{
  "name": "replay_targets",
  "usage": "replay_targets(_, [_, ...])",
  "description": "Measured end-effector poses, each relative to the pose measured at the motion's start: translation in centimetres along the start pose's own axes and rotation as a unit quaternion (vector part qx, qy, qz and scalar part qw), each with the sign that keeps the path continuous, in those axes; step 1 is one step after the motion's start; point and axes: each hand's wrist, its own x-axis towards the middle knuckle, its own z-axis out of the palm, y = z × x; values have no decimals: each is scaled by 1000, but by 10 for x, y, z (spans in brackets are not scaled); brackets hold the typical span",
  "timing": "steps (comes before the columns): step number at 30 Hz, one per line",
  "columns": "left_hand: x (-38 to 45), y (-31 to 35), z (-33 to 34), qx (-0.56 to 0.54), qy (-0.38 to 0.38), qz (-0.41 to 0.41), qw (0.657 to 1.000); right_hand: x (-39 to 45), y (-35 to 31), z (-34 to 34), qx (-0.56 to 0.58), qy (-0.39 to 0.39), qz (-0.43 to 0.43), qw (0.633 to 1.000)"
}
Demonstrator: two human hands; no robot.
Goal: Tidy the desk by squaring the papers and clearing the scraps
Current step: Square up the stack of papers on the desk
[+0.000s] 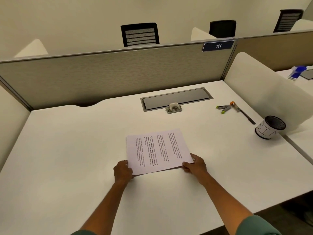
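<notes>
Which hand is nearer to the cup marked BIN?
The right hand. It holds the papers' near right corner, on the side where the cup stands. The left hand holds the opposite corner, farther away.

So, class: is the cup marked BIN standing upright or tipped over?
Upright. The cup marked BIN stands on its base on the desk, with its dark round mouth facing up. Whether anything is inside, I cannot tell.

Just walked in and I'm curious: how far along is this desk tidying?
The papers look squared into one neat stack, and no scraps show on the desk. In hand: the left hand and right hand hold the stack's near corners. Left, perhaps: the pens lie loose by the bin. Whether scraps are in the bin cannot be seen.
</notes>
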Motion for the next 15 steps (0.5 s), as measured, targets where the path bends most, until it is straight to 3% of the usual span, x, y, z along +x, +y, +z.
replay_targets(8, [2, 0, -6, 22, -48, 28, 998, 4, -11, -13, -183, -65, -43, 980])
replay_targets(15, [0, 2, -5, 31, -54, 37, 997, 8, -11, -11, -175, -60, -51, 981])
